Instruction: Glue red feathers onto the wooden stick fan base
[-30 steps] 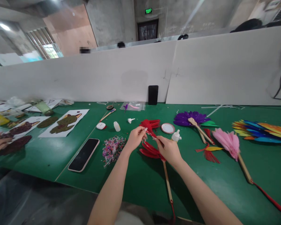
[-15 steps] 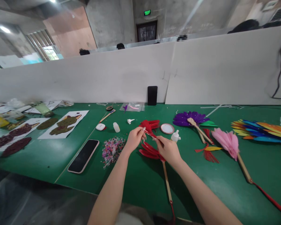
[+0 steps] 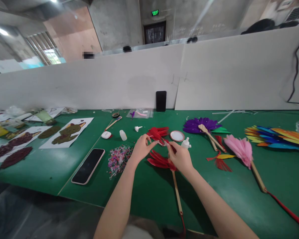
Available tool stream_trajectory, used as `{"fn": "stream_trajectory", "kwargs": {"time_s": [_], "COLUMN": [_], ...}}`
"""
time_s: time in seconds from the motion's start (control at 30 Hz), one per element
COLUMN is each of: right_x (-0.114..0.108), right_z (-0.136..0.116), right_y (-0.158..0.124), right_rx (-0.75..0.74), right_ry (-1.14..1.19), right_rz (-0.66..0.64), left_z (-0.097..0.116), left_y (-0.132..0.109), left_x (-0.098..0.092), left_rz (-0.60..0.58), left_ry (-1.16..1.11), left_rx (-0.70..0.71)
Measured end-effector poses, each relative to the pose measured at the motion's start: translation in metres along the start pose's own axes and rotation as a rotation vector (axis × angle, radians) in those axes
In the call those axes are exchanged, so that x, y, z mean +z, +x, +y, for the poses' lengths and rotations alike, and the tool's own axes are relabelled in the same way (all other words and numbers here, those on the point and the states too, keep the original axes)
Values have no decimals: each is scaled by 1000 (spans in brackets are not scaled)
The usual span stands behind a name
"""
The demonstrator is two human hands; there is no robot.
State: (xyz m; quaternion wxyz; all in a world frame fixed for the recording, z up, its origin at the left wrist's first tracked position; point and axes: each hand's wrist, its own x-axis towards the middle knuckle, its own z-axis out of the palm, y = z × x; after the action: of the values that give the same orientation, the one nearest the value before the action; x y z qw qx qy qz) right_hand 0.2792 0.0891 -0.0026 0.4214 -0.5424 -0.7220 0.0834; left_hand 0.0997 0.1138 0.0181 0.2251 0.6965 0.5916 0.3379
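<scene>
Between my hands lies a bunch of red feathers (image 3: 158, 132). My left hand (image 3: 142, 147) is at the bunch's left edge, its thumb stretched to the right and apart from the fingers. My right hand (image 3: 179, 155) is closed in a pinch on a red feather (image 3: 166, 142), its tip close to my left thumb. Below my hands lies a red feather fan (image 3: 158, 162) with a wooden handle (image 3: 176, 194) pointing towards me. My right hand partly covers the fan's upper part. A white glue bottle (image 3: 186, 143) stands just behind my right hand.
On the green table (image 3: 139, 196) lie a phone (image 3: 88, 166), a heap of colourful bits (image 3: 119, 159), a small white bottle (image 3: 123, 135) and a round lid (image 3: 176, 135). Purple (image 3: 199, 125), pink (image 3: 239, 149) and multicoloured feather pieces (image 3: 276, 137) lie right. A white partition (image 3: 102, 83) stands behind.
My left fingers have come apart from their pinch, the thumb now reaching right. My right hand has stayed nearly in place, still pinching. The view has shifted slightly.
</scene>
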Motion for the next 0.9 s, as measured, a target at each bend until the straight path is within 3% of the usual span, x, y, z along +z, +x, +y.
{"fn": "stream_trajectory", "kwargs": {"time_s": [0.1,0.2,0.27,0.4,0.47,0.7,0.9], "right_x": [0,0,0,0,0,-2,0], "right_z": [0,0,0,0,0,2,4], "right_y": [0,0,0,0,0,2,2], "right_rx": [26,35,40,56,65,97,115], "right_ry": [13,24,30,34,36,79,92], "right_rz": [2,-2,-1,9,11,4,5], "left_z": [-3,-4,-7,-15,-17,-15,-27], "left_y": [-4,-5,-3,4,7,8,1], "left_x": [6,9,9,4,1,-4,18], "left_rz": [-145,-199,-147,166,248,205,186], "left_ry": [99,156,226,361,338,268,553], "left_rx": [-13,-36,-60,-99,-78,-57,-78]}}
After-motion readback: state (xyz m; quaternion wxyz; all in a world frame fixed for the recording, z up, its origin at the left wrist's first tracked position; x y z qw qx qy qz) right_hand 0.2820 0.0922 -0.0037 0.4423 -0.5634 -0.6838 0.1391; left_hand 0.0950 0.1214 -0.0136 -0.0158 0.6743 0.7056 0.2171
